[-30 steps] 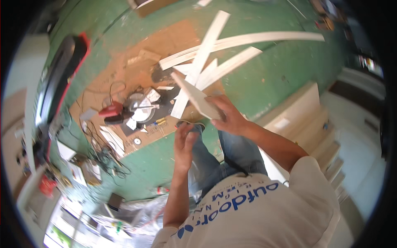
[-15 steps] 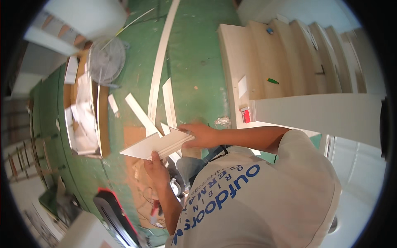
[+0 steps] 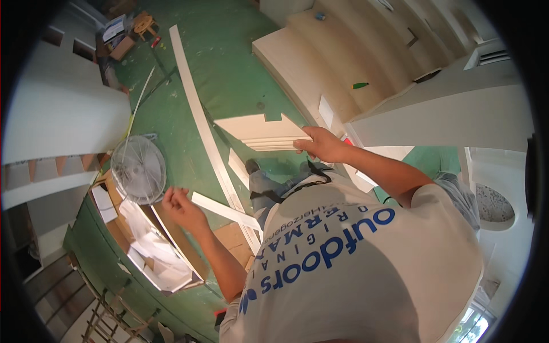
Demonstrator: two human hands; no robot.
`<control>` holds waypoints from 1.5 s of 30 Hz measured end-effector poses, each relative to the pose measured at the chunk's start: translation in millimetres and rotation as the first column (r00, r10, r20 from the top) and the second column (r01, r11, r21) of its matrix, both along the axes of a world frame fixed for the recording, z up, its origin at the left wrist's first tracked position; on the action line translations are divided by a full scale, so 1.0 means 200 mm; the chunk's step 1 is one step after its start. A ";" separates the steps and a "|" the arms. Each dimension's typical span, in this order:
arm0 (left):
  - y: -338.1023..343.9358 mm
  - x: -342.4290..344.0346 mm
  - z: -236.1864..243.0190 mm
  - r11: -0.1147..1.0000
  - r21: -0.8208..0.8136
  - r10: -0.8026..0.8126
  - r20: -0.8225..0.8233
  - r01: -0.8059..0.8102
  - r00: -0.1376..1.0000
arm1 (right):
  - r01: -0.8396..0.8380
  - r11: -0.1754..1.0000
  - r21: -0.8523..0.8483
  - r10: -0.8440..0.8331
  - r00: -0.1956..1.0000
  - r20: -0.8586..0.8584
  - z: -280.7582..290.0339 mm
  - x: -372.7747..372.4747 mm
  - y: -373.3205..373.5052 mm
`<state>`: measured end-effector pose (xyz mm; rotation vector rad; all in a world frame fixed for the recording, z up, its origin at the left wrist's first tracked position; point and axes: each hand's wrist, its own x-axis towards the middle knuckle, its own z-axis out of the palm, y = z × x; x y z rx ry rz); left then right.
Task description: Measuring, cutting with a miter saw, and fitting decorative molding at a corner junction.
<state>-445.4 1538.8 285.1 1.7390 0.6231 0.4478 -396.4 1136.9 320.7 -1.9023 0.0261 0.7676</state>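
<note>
My right hand (image 3: 323, 144) grips the right end of a short piece of white skirting board (image 3: 251, 127), thumb on its near face. The board has slanted ends, a small square notch in its far edge and moulded grooves along its near edge. It is held out in front of me, above the green floor. Off to the left, my left hand (image 3: 184, 208) is raised with its fingers loosely bent and nothing seen in them. It appears near a round fan (image 3: 138, 170) and a white strip (image 3: 223, 210) below.
A long white strip (image 3: 197, 108) runs along the green floor (image 3: 229, 57). Wooden stairs (image 3: 320, 63) rise at the right, with a green-handled tool (image 3: 359, 86) on a tread. At the left, an open box (image 3: 171, 268) holds white offcuts. A small stool (image 3: 145, 26) stands far off.
My left hand has let go of the skirting board and moved left. My right hand alone now holds the board, farther out and to the right. The view has turned.
</note>
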 end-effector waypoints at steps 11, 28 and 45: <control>-0.80 1.17 0.41 -0.231 0.720 -0.877 -0.446 0.655 0.181 | 0.115 0.991 0.064 -0.116 0.993 0.003 0.24 0.44 -0.01; -1.31 2.95 -0.06 0.098 0.523 -0.739 -0.532 0.847 0.413 | -0.047 0.977 -0.209 0.017 0.990 -0.140 -1.08 2.02 -0.96; -4.11 4.29 0.29 -0.627 -0.033 -0.752 -0.236 0.778 -0.616 | 0.839 0.488 -0.240 -0.826 0.354 -0.439 -0.04 2.34 -1.47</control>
